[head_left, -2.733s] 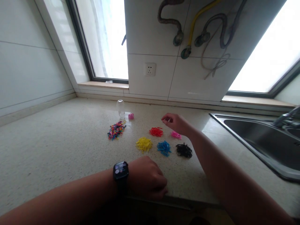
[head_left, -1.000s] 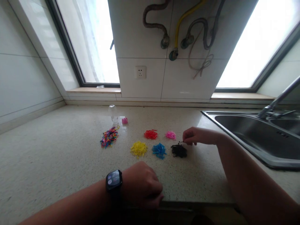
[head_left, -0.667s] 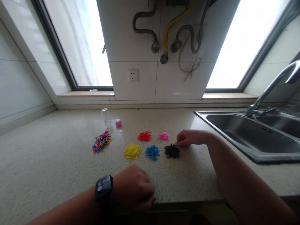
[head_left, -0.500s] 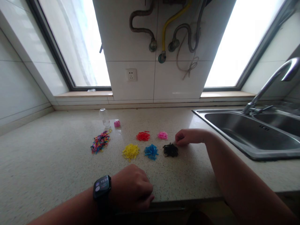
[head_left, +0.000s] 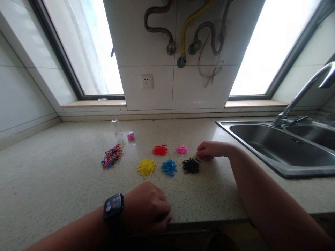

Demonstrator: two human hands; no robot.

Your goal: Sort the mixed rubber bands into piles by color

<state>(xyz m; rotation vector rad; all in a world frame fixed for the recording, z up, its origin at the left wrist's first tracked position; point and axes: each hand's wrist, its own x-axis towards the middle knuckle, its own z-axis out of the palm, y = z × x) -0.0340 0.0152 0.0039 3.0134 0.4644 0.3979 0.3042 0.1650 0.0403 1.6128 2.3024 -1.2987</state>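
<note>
Six piles of small bands are counted on the counter [head_left: 65,174]: five of a single colour and one mixed; the bands within each cannot be counted. The one blue pile [head_left: 169,168] is taken as the landmark. The yellow pile [head_left: 146,168] is seen to its left, the black pile [head_left: 191,166] to its right, the red pile [head_left: 159,150] beyond it and slightly left, the pink pile [head_left: 181,150] beyond it and slightly right. The mixed pile [head_left: 112,157] is set well to its left; one clear jar [head_left: 117,129] and one pink lump [head_left: 131,136] are placed beyond it and left. The right hand [head_left: 210,150] is held to its right, past the black pile, with the fingers bent together; one small dark piece [head_left: 198,160] is seen at the tips, but whether it is gripped cannot be told. The left hand [head_left: 148,207], with one watch [head_left: 113,205] worn at the wrist, is held nearer than the blue pile, its fingers curled inward. One sink [head_left: 272,146] is fitted far to the blue pile's right.
</note>
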